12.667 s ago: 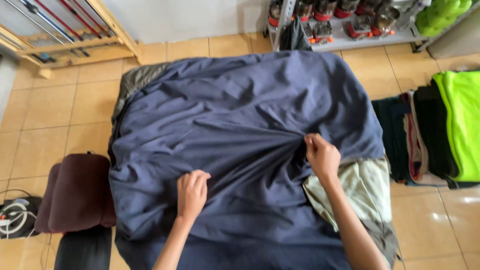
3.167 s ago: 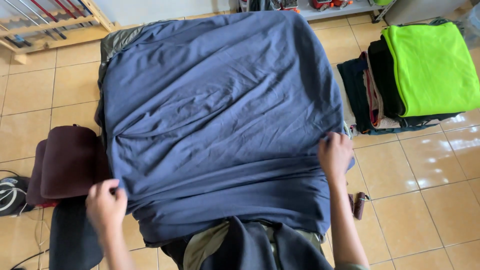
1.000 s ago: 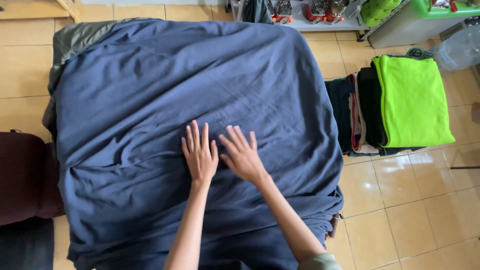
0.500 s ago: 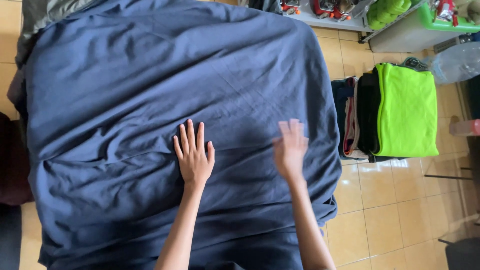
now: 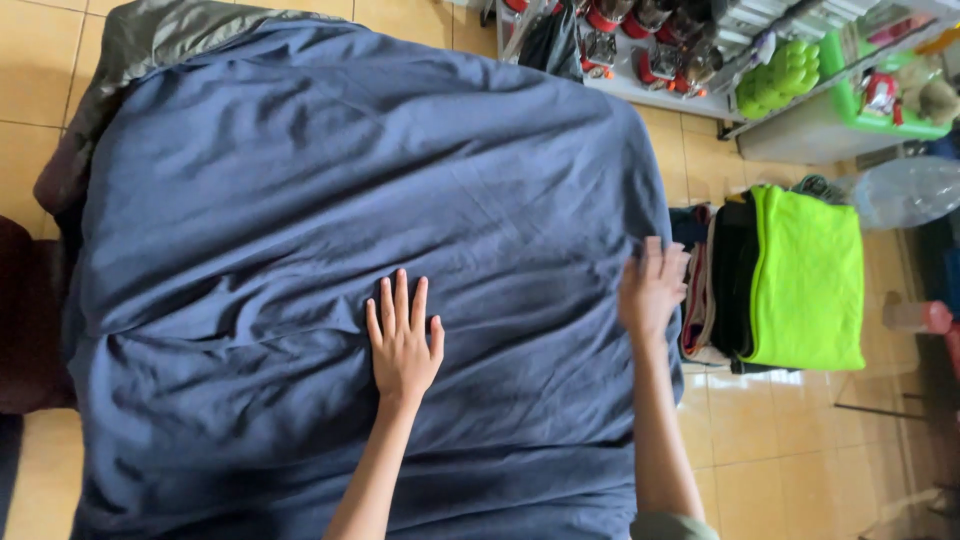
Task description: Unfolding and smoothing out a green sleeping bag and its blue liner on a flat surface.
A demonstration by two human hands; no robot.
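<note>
A large dark blue cloth lies spread over a low surface and fills most of the head view, with creases across it. My left hand rests flat on its middle, palm down, fingers apart. My right hand lies at the cloth's right edge, fingers extended and slightly blurred, holding nothing. A grey-green fabric shows under the blue cloth at the far left corner.
A stack of folded clothes topped by a lime green one sits on the tiled floor at the right. A shelf with small items stands beyond. A dark maroon cushion lies at the left.
My right hand has slid from beside my left hand out to the cloth's right edge. My left hand has stayed pressed in the middle. The view has shifted a little.
</note>
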